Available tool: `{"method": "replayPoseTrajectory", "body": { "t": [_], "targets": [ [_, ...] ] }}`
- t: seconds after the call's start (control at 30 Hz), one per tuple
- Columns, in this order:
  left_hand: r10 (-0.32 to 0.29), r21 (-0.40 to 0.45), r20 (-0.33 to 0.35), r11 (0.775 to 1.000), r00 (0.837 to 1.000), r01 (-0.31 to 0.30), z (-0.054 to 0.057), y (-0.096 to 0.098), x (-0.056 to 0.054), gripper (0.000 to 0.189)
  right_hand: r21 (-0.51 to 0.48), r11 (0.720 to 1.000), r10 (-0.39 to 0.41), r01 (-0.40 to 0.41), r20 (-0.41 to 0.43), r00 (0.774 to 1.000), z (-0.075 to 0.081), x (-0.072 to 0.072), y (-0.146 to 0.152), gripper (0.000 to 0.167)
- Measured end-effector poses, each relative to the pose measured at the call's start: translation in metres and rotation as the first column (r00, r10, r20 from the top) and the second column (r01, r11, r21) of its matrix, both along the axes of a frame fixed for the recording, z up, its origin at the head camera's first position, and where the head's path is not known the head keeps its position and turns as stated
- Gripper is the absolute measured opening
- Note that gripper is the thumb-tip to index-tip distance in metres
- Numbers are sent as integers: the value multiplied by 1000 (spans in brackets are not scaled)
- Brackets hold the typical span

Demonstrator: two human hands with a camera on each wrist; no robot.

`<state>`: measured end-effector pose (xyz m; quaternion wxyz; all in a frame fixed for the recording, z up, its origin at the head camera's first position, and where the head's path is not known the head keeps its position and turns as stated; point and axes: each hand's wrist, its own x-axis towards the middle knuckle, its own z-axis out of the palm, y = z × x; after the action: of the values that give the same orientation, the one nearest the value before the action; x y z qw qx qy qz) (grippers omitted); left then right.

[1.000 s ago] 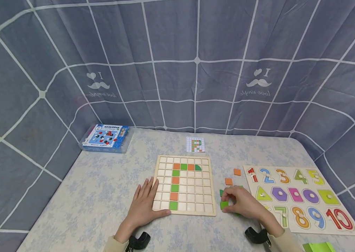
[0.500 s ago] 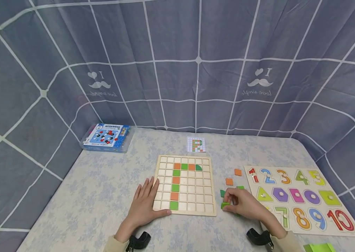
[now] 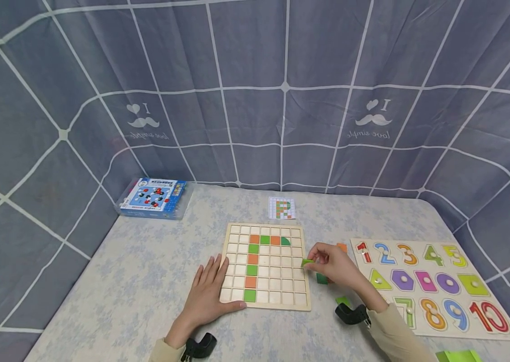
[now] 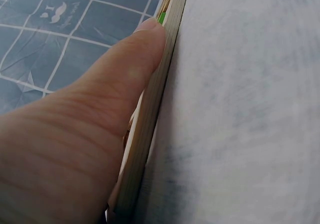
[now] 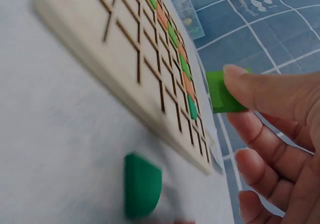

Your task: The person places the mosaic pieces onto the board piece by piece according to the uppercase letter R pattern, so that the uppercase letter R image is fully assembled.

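Observation:
My right hand (image 3: 334, 265) pinches a light green square tile (image 5: 218, 95) between thumb and forefinger, just at the right edge of the wooden grid board (image 3: 282, 282). On the board, orange and green square tiles (image 3: 252, 258) alternate up one column and along a row. That row ends in a dark green quarter-round tile (image 3: 285, 241). My left hand (image 3: 206, 296) rests with spread fingers at the board's lower left corner, its thumb along the front edge. Another dark green piece (image 5: 142, 186) lies on the table below my right hand.
A pattern card (image 3: 281, 208) lies behind the board. To the right are an orange tile (image 3: 342, 247), a green tile (image 3: 343, 301) and a number-and-shape puzzle board (image 3: 422, 261). A blue boxed set (image 3: 152, 198) sits at back left. A light green object (image 3: 458, 356) shows at the front right.
My right hand has lifted the light green tile from the pieces at the right and carried it up and left to the board's edge. My left hand has stayed in place.

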<state>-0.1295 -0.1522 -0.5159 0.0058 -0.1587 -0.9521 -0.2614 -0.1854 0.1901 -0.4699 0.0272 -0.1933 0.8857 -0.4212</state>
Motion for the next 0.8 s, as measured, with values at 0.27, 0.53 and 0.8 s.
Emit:
{"method": "replayPoseTrajectory", "body": {
  "t": [0.27, 0.53, 0.8],
  "targets": [
    [-1, -2, 1, 1000, 1000, 1, 1, 0, 1, 112, 21, 999, -36, 37, -63, 997, 1, -24, -25, 6],
    [3, 2, 1, 1000, 1000, -3, 1, 1, 1, 112, 69, 997, -32, 37, -75, 997, -6, -38, -42, 4],
    [2, 1, -7, 1000, 1000, -2, 0, 0, 0, 112, 147, 986, -70, 76, -43, 997, -8, -43, -51, 6]
  ]
}}
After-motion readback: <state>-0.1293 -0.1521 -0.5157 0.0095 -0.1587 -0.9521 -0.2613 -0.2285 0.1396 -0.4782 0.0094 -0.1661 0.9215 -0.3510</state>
